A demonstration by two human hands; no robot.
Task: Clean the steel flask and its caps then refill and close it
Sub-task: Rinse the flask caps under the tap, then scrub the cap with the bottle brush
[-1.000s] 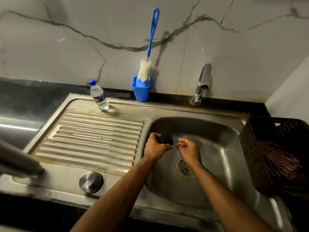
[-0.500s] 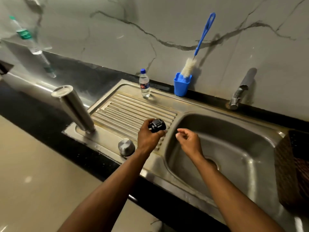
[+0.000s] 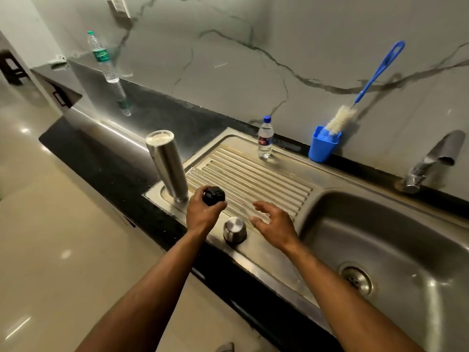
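Observation:
The steel flask (image 3: 167, 165) stands upside down at the left corner of the ribbed drainboard (image 3: 253, 174). My left hand (image 3: 203, 212) grips a black inner cap (image 3: 214, 195) just right of the flask's foot. A round steel outer cap (image 3: 234, 229) sits face down on the drainboard's front rim, between my hands. My right hand (image 3: 275, 223) hovers with fingers spread above the drainboard, holding nothing.
The sink basin (image 3: 396, 240) with its drain (image 3: 355, 278) lies to the right, the tap (image 3: 431, 161) behind it. A small water bottle (image 3: 265, 138) and a blue cup (image 3: 322, 146) holding a bottle brush (image 3: 365, 90) stand at the back. A tall bottle (image 3: 102, 57) stands far left on the black counter.
Both hands have moved left from over the basin to the drainboard, the left one carrying the black cap. My right hand's fingers have spread open. The view has swung left.

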